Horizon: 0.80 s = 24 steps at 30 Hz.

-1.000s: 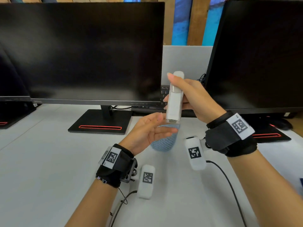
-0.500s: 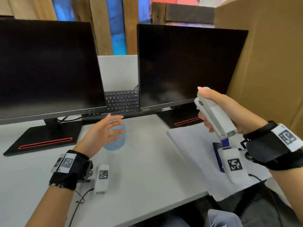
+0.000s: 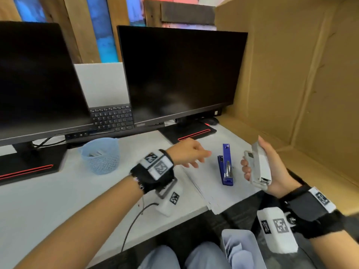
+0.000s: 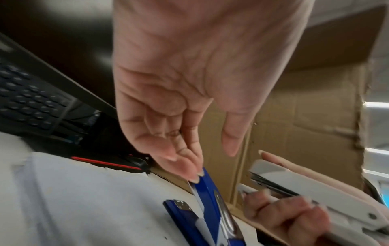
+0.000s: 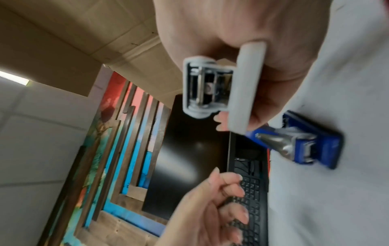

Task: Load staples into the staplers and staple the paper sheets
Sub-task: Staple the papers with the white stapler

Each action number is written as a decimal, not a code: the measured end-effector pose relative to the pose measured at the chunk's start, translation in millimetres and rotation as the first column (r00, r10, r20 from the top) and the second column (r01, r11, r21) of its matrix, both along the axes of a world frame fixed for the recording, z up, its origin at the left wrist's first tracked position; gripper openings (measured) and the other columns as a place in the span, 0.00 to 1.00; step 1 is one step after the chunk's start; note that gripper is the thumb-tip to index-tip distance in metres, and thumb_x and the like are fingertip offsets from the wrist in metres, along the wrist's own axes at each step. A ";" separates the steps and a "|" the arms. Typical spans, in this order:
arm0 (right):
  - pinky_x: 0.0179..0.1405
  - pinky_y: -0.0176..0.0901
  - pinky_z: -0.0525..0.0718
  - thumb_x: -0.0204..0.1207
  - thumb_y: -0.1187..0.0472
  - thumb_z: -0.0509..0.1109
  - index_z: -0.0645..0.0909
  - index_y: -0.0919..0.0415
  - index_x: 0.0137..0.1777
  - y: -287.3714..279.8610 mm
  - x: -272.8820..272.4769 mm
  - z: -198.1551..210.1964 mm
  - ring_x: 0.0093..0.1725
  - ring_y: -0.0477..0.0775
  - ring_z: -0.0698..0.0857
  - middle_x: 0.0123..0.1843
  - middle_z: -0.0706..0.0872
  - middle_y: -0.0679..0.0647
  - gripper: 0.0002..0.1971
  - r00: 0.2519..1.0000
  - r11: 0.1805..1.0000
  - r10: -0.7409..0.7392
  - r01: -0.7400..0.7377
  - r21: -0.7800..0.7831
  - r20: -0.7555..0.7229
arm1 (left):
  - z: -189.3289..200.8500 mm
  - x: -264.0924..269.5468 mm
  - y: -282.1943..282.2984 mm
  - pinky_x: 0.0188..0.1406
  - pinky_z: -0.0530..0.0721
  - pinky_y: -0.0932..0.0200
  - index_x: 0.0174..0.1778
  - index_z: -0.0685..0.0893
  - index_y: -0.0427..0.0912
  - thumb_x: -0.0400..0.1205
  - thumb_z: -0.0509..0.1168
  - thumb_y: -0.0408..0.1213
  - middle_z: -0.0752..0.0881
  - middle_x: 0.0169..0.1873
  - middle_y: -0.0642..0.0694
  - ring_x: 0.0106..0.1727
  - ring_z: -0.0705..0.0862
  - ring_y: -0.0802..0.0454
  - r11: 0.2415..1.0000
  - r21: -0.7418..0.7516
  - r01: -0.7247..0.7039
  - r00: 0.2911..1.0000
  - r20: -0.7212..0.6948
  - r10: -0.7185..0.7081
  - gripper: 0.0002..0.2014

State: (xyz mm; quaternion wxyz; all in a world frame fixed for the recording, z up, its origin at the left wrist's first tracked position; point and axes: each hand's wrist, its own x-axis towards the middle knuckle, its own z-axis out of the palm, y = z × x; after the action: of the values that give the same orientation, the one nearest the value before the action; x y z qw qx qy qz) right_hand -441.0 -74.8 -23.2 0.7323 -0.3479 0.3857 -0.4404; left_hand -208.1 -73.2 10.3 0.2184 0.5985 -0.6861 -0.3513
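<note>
My right hand [image 3: 250, 156] grips a white stapler [image 3: 260, 167] above the desk's right corner, thumb on its far end and fingers curled round its left side. The right wrist view looks into the white stapler's [image 5: 216, 89] metal end. A blue stapler [image 3: 226, 166] lies on a stack of paper sheets [image 3: 211, 193] with its top arm swung open. My left hand [image 3: 202, 158] hovers just left of it, fingers relaxed and holding nothing. In the left wrist view the fingertips [image 4: 189, 173] are at the tip of the blue stapler's [image 4: 207, 188] raised arm; whether they touch is unclear.
A blue mesh basket [image 3: 101, 156] stands left of the papers. Two dark monitors [image 3: 180, 78] and a keyboard [image 3: 111, 117] fill the back of the white desk [image 3: 58, 200]. A cardboard wall [image 3: 301, 74] closes the right side. A white bin [image 3: 240, 247] sits below the desk edge.
The view has swung right. My right hand carried the white stapler right and lower, beside the blue stapler. My left hand left the basket and reached right towards the blue stapler.
</note>
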 end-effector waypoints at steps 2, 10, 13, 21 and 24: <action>0.20 0.39 0.80 0.72 0.31 0.64 0.74 0.60 0.44 -1.0 -5.1 -13.4 0.22 0.52 0.76 0.34 0.78 0.58 0.28 1.000 0.998 -0.008 0.008 0.056 0.000 | -5.7 -25.4 -10.0 0.35 0.82 0.60 0.56 0.84 0.40 0.81 0.63 0.56 0.89 0.50 0.45 0.44 0.89 0.52 0.999 0.001 0.036 0.988 0.150 -0.036 0.22; 0.20 0.36 0.81 0.76 0.33 0.62 0.80 0.58 0.45 -1.5 -18.1 -31.9 0.17 0.52 0.74 0.60 0.81 0.67 0.25 0.998 0.991 0.047 -0.051 0.121 0.034 | -28.2 -77.1 -29.9 0.33 0.77 0.63 0.40 0.79 0.43 0.79 0.66 0.57 0.82 0.44 0.44 0.46 0.82 0.46 0.987 0.161 -0.010 0.974 0.226 -0.027 0.19; 0.21 0.35 0.80 0.75 0.34 0.63 0.79 0.59 0.47 -3.5 -22.2 -32.8 0.18 0.51 0.74 0.62 0.82 0.67 0.25 0.997 0.989 0.052 -0.058 0.133 0.049 | -30.2 -80.5 -29.0 0.33 0.76 0.65 0.61 0.80 0.41 0.82 0.66 0.50 0.81 0.49 0.46 0.51 0.79 0.48 0.971 0.239 -0.024 0.990 0.137 -0.010 0.18; 0.22 0.35 0.82 0.74 0.34 0.65 0.76 0.56 0.49 -14.5 -19.7 -37.2 0.17 0.51 0.74 0.64 0.81 0.65 0.24 0.999 0.987 0.039 -0.043 0.158 0.028 | -22.6 -65.4 -22.8 0.44 0.84 0.61 0.66 0.74 0.44 0.83 0.66 0.45 0.83 0.60 0.43 0.57 0.83 0.46 0.949 0.309 -0.059 0.998 0.004 0.061 0.18; 0.21 0.37 0.82 0.73 0.34 0.68 0.71 0.54 0.51 -20.0 -19.5 -41.1 0.18 0.52 0.74 0.65 0.81 0.66 0.24 0.999 0.985 0.020 -0.024 0.172 0.026 | -20.8 -47.9 -20.6 0.59 0.82 0.48 0.71 0.72 0.45 0.82 0.67 0.48 0.82 0.67 0.38 0.62 0.85 0.40 0.928 0.358 -0.102 0.993 -0.026 0.119 0.23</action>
State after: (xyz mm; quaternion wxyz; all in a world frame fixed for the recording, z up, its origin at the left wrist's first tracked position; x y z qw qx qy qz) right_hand -460.5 -94.7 -64.3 0.7691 -0.2822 0.4097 -0.4013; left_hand -256.0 -93.8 -10.5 0.1423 0.6573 -0.5710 -0.4709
